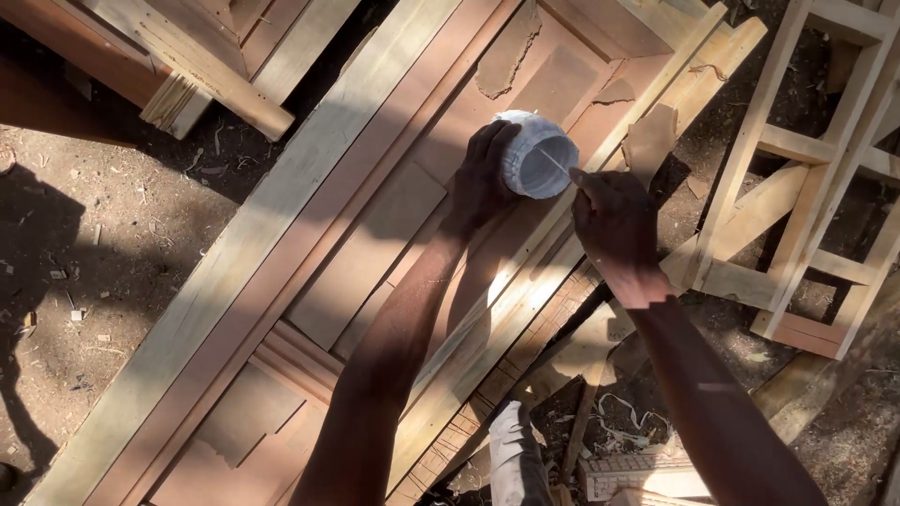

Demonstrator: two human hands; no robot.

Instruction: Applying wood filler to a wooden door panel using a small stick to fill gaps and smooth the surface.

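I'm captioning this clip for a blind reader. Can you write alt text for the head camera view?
A left hand grips a small white plastic tub while the right hand dips a thin stick into it, above a brown panelled wooden door lying flat on dusty ground.

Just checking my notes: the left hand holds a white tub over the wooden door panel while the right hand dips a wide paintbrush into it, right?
Not quite. The head view shows the right hand dipping a thin stick, not a wide paintbrush. The rest stands: left hand, white tub, wooden door panel.

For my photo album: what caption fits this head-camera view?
Left hand grips a white container above a wooden door panel; right hand dips a thin stick inside.
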